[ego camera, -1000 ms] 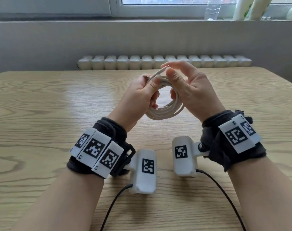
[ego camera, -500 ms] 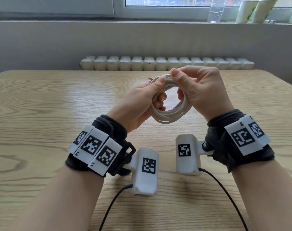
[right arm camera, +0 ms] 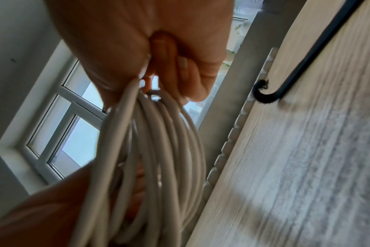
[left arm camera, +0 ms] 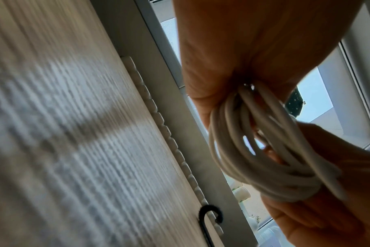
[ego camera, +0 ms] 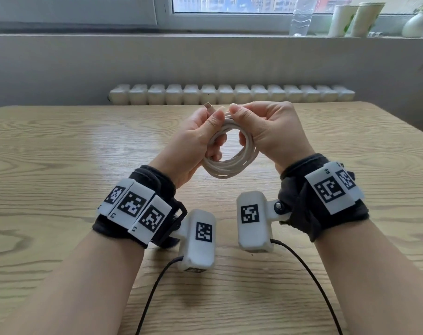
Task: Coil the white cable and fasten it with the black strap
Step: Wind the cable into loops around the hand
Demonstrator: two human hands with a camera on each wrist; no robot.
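The white cable (ego camera: 229, 166) is wound into a coil of several loops, held upright in the air above the wooden table (ego camera: 60, 165). My left hand (ego camera: 193, 141) grips the coil's left side with the thumb pressed on top. A metal plug end (ego camera: 208, 105) sticks up past that thumb. My right hand (ego camera: 271, 131) pinches the top of the coil, fingers curled through the ring. The wrist views show the loops (left arm camera: 243, 150) (right arm camera: 158, 142) bunched in the fists. The black strap (left arm camera: 210, 207) (right arm camera: 268, 99) lies flat on the table beyond the hands, hidden in the head view.
A white radiator (ego camera: 229, 94) runs along the table's far edge below the window sill, which carries a bottle (ego camera: 300, 20), cups (ego camera: 355, 18) and a vase (ego camera: 418, 25). Two black camera cords (ego camera: 157, 286) trail toward the near edge.
The loose end that my right hand held up has been laid onto the coil. My right hand now grips the coil's top, and both hands have spread slightly apart.
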